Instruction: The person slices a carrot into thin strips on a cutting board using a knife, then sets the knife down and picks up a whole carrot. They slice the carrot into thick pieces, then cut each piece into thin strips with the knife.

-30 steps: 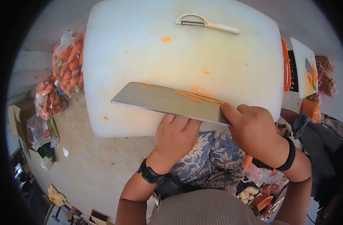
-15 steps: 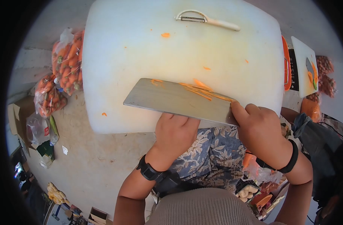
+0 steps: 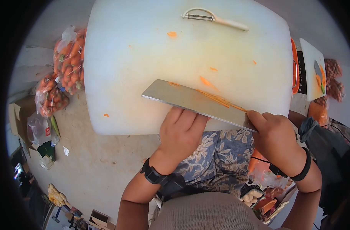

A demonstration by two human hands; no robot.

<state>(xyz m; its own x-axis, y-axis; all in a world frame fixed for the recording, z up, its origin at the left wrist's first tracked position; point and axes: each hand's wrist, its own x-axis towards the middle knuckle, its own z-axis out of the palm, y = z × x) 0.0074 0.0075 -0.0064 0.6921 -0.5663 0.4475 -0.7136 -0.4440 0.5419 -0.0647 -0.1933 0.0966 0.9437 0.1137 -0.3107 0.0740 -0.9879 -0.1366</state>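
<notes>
Item 1, cleaver (image 3: 194,101): broad steel blade, held tilted over near edge of cutting board (image 3: 144,57); tip pts left, handle end to the right; thin carrot shreds (image 3: 219,100) stuck along upper face of blade.
Item 2, right hand (image 3: 276,134): grip clenched round cleaver handle; handle itself hidden inside fist; one finger laid against blade's heel; black band (image 3: 302,171) on wrist.
Item 3, left hand (image 3: 180,132): at board's near edge, just below blade; fingertips run behind blade & are hidden, so can't tell if grip is closed on anything or loose; black watch (image 3: 154,176) on wrist.
Item 4, cutting board: large, white, rounded corners; fills upper-centre of view; orange-stained in the middle; a few loose carrot bits (image 3: 171,34) scattered on it, one just beyond blade, rest well apart.
Item 5, peeler (image 3: 215,19): white handle; lies flat near far edge of board, well apart from both hands.
Item 6, carrot bags (image 3: 69,61): two clear plastic bags, full; on floor left of board, one nearer than the other.
Item 7, small board (image 3: 307,57): white, far right; knife & orange pcs on it; orange tray edge (image 3: 295,65) betw. it & big board.
Item 8, floral fabric (image 3: 221,157): on person's lap, below board, betw. both arms.
</notes>
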